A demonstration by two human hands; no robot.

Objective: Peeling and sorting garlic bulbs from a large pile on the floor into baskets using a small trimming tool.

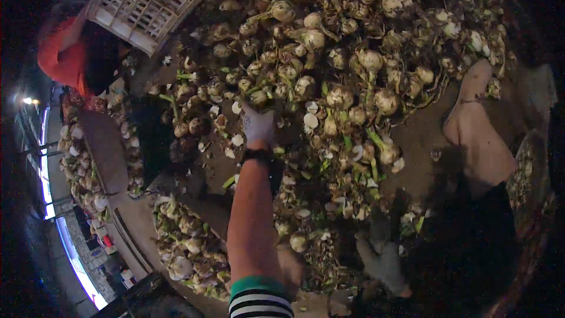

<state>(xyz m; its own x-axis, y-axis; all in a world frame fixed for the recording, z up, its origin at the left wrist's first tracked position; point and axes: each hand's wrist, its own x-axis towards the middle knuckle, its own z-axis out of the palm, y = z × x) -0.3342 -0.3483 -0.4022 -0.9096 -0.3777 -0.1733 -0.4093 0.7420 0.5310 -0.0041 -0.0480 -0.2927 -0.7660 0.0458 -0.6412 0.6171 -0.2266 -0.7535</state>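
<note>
My left hand (258, 124), in a pale glove with a dark band at the wrist, reaches into a heap of soil-stained bulbs (311, 39) that look like garlic. Its fingertips are beside small bulbs and green stem pieces; whether they grip anything cannot be told. Low on the right, my right hand (382, 258), in a grey glove, is near the dark trousers. Its thumb stands apart from the fingers, which fade into shadow, so a held thing cannot be made out. Pale cut pieces (310, 120) and green stems (376, 139) lie between the hands.
A bare foot (474, 88) rests at the heap's right edge. A slatted plastic crate (145, 6) stands tilted at the upper left, beside a person in red (62, 55). More bulbs lie in a pile (190, 247) at the lower left and in rows (79, 159) farther left.
</note>
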